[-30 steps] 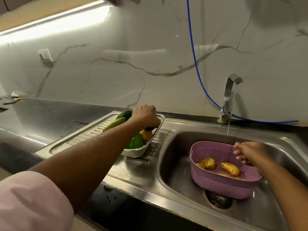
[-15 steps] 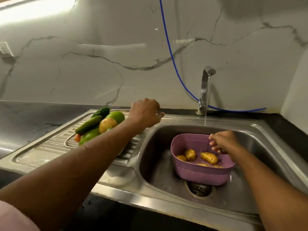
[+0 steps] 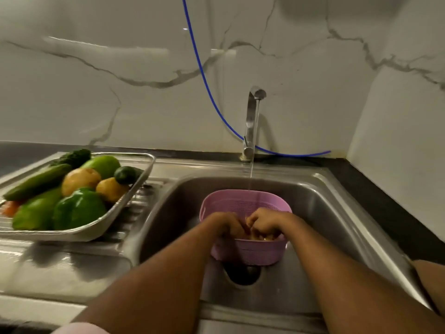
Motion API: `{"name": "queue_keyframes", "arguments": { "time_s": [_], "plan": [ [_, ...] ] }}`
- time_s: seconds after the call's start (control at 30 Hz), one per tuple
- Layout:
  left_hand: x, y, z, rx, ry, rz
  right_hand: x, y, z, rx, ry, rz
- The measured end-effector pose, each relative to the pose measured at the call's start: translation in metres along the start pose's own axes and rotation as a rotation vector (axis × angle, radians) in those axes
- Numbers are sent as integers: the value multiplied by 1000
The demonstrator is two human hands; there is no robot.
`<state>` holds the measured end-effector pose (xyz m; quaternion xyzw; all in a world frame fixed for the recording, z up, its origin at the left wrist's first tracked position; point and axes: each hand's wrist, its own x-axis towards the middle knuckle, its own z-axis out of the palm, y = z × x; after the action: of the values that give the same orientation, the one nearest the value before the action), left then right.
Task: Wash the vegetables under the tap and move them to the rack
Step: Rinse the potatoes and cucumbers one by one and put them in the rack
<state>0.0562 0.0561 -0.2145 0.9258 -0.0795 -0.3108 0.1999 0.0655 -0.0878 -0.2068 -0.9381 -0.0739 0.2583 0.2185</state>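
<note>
Both hands (image 3: 245, 225) inside purple basket (image 3: 243, 201), on potatoes (image 3: 258, 237)

Brushed, shiny steel sink (image 3: 320, 203), perforated matt pink plastic basket (image 3: 243, 201) inside sink, polished metal tap (image 3: 251, 116) behind sink, glossy marbled wall (image 3: 96, 92) behind sink, gleaming metal tray (image 3: 125, 208) left of sink.
</note>
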Motion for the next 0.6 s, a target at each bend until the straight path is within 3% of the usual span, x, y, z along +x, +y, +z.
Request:
{"name": "queue_keyframes", "arguments": {
  "time_s": [0.07,0.3,0.6],
  "plan": [
    [6,-5,-3,58,-40,-23,2,-4,-1,-46,-47,6],
    [5,-4,2,74,94,92,11,-11,2,-35,-80,26],
    [-6,-9,-5,-192,377,226,1,1,-11,523,115,141]
  ]
}}
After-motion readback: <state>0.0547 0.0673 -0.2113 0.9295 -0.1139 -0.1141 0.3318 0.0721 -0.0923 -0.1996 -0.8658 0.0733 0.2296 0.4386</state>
